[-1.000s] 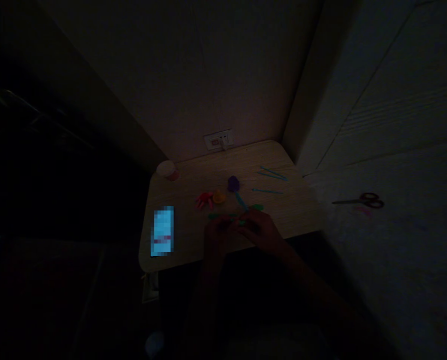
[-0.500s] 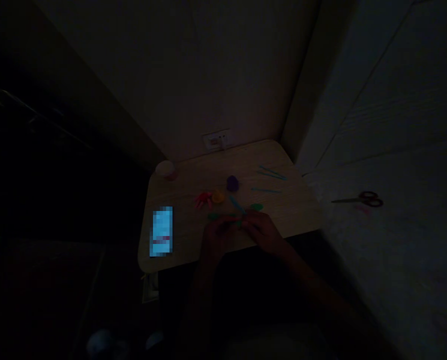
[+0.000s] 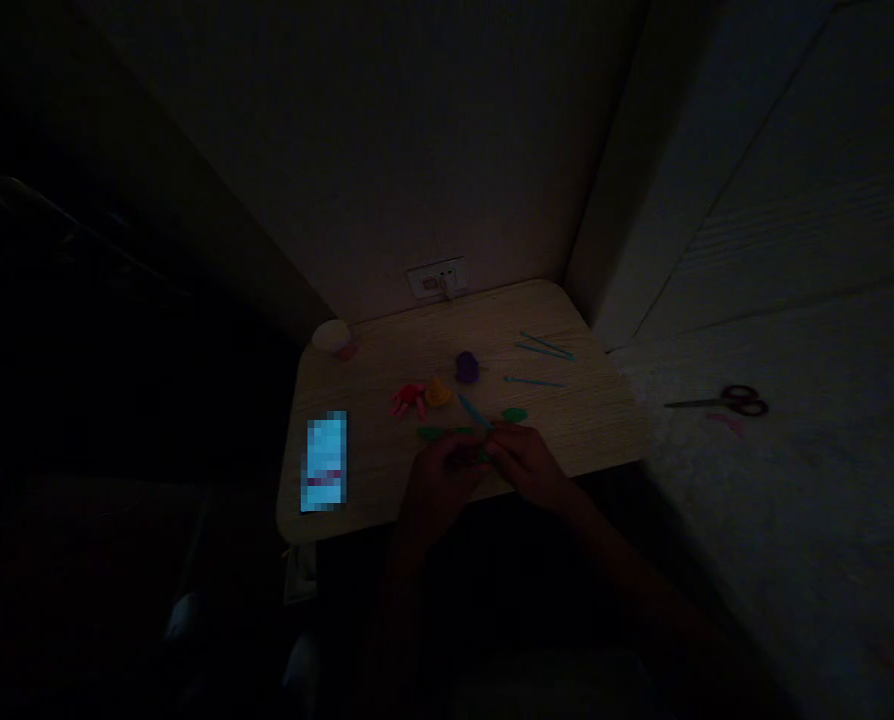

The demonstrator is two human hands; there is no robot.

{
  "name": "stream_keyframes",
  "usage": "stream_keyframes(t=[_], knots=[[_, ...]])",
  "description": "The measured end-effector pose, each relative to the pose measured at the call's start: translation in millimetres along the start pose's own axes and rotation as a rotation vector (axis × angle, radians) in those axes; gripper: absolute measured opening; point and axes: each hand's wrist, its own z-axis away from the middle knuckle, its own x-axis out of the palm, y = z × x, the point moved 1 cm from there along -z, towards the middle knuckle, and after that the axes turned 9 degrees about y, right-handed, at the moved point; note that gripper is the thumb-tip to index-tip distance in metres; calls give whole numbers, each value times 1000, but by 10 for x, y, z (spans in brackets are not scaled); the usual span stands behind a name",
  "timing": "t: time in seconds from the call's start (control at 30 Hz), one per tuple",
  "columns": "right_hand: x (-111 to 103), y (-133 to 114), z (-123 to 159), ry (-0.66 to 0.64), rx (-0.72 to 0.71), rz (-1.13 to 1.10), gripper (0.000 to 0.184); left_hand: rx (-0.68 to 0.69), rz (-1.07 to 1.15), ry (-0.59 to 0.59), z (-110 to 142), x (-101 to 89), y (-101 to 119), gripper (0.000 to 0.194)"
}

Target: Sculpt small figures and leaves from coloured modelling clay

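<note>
In the dim light my right hand [image 3: 529, 465] is closed around a thin blue tool [image 3: 475, 410], its flat end pointing up and left past the fingers. My left hand [image 3: 441, 480] is curled shut beside it, fingertips meeting the right hand's over a small green piece [image 3: 483, 455], mostly hidden. Just beyond the left fingers lies a long green shape [image 3: 430, 433], and a green leaf-like piece [image 3: 514, 414] rests beyond the right hand. Farther back are a red and pink figure with leg-like strips [image 3: 409, 398], an orange lump [image 3: 438, 393] and a purple lump [image 3: 467, 368].
Several thin blue sticks [image 3: 535, 382] lie at the right of the small wooden table [image 3: 379, 495]. A lit phone [image 3: 324, 462] lies at left, with a pale tub [image 3: 332, 337] behind it. Scissors [image 3: 744, 400] rest on the pale surface at right. A wall socket [image 3: 436, 279] is behind.
My left hand has turned slightly and shifted right, closer to the right hand, so the red bit seen at its fingertips is now covered. My right hand keeps the blue tool.
</note>
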Motion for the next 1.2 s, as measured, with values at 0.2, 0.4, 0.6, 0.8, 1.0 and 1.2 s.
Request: stream_keyframes(t=[0.2,0.4,0.6,0.8,1.0,1.2], knots=[[-2,-5,9,12,-25,24,48,170,-123,60,-16,10,47,6],[14,11,18,23,-29,7,44,216,-114,56,-36,-38,59,8],[1,17,27,113,23,-21,32,171,-26,119,-12,-10,58,7],[-13,7,27,161,14,-47,29,25,62,104,16,36,19,8],[-20,34,27,193,1,-54,28,-174,173,165,24,82,-45,17],[-6,47,42,164,-7,-40,23,-225,339,181,-2,146,-27,37]])
